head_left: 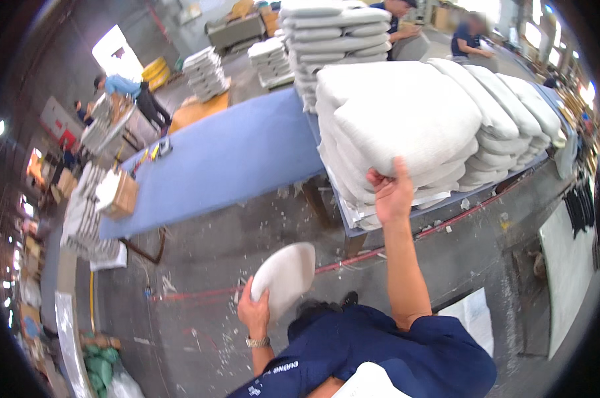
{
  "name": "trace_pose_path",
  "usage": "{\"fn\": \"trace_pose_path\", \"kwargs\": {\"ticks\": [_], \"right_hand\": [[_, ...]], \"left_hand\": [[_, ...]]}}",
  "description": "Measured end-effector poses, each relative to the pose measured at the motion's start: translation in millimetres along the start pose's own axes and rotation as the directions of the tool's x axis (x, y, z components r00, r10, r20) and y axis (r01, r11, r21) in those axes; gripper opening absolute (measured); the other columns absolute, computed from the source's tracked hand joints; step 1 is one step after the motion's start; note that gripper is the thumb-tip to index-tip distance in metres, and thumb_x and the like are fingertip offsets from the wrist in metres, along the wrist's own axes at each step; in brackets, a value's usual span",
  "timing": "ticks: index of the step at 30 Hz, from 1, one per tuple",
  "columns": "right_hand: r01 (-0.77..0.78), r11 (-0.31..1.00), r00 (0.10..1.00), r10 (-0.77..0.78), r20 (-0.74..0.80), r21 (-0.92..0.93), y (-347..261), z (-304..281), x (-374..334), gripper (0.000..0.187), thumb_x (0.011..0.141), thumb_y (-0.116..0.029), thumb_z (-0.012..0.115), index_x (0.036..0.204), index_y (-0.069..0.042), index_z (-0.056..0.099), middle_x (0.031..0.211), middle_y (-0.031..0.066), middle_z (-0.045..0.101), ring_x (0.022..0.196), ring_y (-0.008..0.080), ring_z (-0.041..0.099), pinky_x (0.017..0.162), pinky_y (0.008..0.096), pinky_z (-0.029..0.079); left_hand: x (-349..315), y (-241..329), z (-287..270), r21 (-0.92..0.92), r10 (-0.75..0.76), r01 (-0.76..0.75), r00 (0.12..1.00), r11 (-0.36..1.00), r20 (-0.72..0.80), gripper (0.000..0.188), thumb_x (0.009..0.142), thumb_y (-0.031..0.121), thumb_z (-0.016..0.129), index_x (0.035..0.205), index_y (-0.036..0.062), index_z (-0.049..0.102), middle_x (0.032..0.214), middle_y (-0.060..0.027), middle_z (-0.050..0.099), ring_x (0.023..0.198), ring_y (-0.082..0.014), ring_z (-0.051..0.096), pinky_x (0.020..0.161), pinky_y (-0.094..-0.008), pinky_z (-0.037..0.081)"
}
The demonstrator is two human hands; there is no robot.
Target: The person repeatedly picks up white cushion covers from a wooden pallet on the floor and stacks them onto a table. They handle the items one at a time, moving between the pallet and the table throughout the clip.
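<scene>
We pinch the top white cushion (406, 116) with our right hand (393, 194) at the near edge of the blue table (234, 159), left hand (255, 312) gripping another cushion (285, 275) low; best slide it off level.

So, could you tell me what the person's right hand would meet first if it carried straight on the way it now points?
The right hand points up and away from the body, and it already touches the front stack of white cushions on the blue table. Going straight on, it would press into that same stack, probably its top cushion; depth is hard to judge.
</scene>
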State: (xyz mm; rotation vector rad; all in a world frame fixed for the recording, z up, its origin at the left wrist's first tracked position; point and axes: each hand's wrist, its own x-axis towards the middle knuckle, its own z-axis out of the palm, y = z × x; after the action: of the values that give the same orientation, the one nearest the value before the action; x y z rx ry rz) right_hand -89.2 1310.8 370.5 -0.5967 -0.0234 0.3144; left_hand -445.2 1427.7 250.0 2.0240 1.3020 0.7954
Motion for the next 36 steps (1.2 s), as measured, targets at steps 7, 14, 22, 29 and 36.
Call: {"fn": "trace_pose_path", "kwargs": {"ticks": [7, 14, 22, 29, 36], "right_hand": [[0.084, 0.993, 0.989, -0.093, -0.111, -0.085, -14.1, -4.9, 13.1, 0.045, 0.086, -0.035, 0.065, 0.109, 0.002, 0.054, 0.096, 0.0115, 0.062, 0.079, 0.0202, 0.062, 0.05, 0.0319, 0.049], [0.197, 0.971, 0.958, -0.22, -0.184, -0.135, -0.1, -1.4, -13.7, 0.037, 0.087, -0.03, 0.064, 0.109, -0.002, 0.053, 0.093, 0.0091, 0.061, 0.075, 0.0188, 0.06, 0.048, 0.033, 0.043], [0.26, 0.943, 0.932, -0.302, -0.203, -0.208, 9.8, 26.8, -3.0, 0.041, 0.089, -0.032, 0.064, 0.114, -0.004, 0.05, 0.1, 0.0065, 0.06, 0.08, 0.0173, 0.058, 0.054, 0.0327, 0.042], [0.272, 0.934, 0.941, -0.309, -0.14, -0.233, 46.2, 45.1, -11.7, 0.044, 0.091, -0.029, 0.061, 0.121, -0.001, 0.046, 0.099, 0.0085, 0.062, 0.076, 0.021, 0.062, 0.055, 0.0324, 0.048], [0.161, 0.905, 0.972, -0.215, -0.098, -0.393, 16.9, 15.7, 21.1, 0.035, 0.092, -0.032, 0.059, 0.107, 0.0, 0.056, 0.083, 0.012, 0.065, 0.053, 0.0191, 0.06, 0.043, 0.0294, 0.045]], "left_hand": [[58.6, 39.1, 40.8, 0.069, 0.102, -0.114, 0.983, 0.991, 0.154, 0.054, 0.073, 0.022, 0.075, 0.125, 0.0177, 0.06, 0.102, -0.0164, 0.068, 0.09, -0.0304, 0.067, 0.081, -0.0377, 0.05], [107.9, 35.0, 59.6, 0.029, 0.109, -0.124, 0.945, 0.992, 0.309, 0.055, 0.073, 0.023, 0.075, 0.125, 0.0175, 0.06, 0.111, -0.0171, 0.066, 0.1, -0.0328, 0.064, 0.086, -0.0404, 0.049], [151.3, 16.3, 48.6, 0.008, 0.116, -0.129, 0.916, 0.992, 0.384, 0.054, 0.073, 0.02, 0.074, 0.125, 0.0157, 0.06, 0.113, -0.0162, 0.065, 0.101, -0.0325, 0.064, 0.085, -0.0397, 0.049], [182.2, -7.2, 21.2, 0.004, 0.027, -0.03, 0.945, 1.0, 0.325, 0.053, 0.073, 0.015, 0.072, 0.125, 0.0145, 0.06, 0.113, -0.0158, 0.066, 0.103, -0.0314, 0.064, 0.089, -0.0395, 0.048], [209.3, -25.0, 8.2, 0.043, 0.088, -0.103, 0.964, 0.994, 0.252, 0.053, 0.073, 0.014, 0.072, 0.124, 0.012, 0.06, 0.114, -0.0172, 0.064, 0.104, -0.0349, 0.062, 0.088, -0.0397, 0.048]]}}
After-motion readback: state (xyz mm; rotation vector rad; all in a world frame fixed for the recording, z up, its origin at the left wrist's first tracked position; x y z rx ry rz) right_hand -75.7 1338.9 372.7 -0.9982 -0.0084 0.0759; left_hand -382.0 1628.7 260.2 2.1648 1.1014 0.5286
